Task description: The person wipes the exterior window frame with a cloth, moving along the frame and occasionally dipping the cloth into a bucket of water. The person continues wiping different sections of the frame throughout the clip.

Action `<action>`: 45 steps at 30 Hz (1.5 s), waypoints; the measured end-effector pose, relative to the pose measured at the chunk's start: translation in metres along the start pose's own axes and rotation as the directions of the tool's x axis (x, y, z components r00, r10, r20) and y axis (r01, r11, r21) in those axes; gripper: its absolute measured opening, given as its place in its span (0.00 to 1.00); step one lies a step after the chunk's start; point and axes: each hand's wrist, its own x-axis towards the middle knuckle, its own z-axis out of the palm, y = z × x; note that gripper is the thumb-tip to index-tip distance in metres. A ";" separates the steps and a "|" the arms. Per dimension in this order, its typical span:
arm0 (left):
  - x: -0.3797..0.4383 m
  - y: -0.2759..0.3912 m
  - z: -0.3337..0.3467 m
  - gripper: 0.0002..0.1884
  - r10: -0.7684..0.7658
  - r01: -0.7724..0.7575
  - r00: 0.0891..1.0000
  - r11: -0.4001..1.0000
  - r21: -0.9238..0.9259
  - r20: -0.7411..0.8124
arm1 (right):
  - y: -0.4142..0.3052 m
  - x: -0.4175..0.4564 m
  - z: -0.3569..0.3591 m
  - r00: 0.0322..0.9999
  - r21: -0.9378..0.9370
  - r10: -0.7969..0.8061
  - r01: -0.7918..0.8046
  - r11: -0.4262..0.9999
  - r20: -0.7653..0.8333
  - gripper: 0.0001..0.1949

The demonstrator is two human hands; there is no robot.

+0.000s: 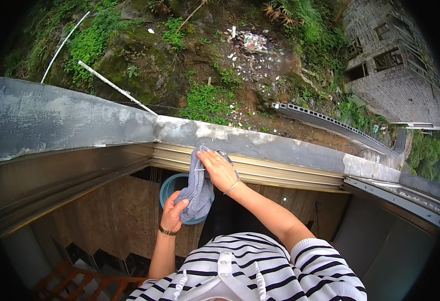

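Note:
A grey-blue cloth (197, 188) hangs from the window track down in front of a blue bucket (169, 188). My left hand (173, 212) pinches its lower part between thumb and fingers, beside the bucket's rim. Over the cloth's upper end lies my right hand (220, 171), fingers stretched out and close together, holding it at the ledge. The thumb of that hand is hidden. Beneath both hands runs the metal sliding-window track (280, 169), and beyond it the grey cement ledge (250, 139). The cloth hides much of the bucket's inside.
A dark window frame (73, 169) runs along the left, and a metal sash edge (393, 199) projects at the right. Outside, far below, are a littered slope (253, 41), a block wall (336, 122) and a brick building (396, 79). A wooden railing (92, 282) stands lower left.

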 end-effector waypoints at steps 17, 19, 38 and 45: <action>0.014 0.032 -0.044 0.19 0.210 -0.210 0.954 0.977 0.023 -0.212 | -0.050 0.097 0.090 0.996 -0.079 -0.057 0.062 0.995 0.069 0.19; 0.017 0.031 -0.039 0.19 0.203 -0.201 0.960 0.979 0.029 -0.194 | -0.048 0.096 0.085 0.997 -0.110 -0.048 0.054 0.992 0.054 0.17; 0.035 -0.112 0.128 0.17 -0.343 0.242 0.885 0.916 0.320 0.314 | 0.111 -0.110 -0.130 0.979 -0.415 0.076 0.010 0.910 0.190 0.12; 0.036 -0.124 0.242 0.23 -0.280 0.040 0.751 0.924 0.381 0.598 | 0.133 -0.166 -0.235 0.969 -0.488 0.206 -0.247 0.837 -0.137 0.11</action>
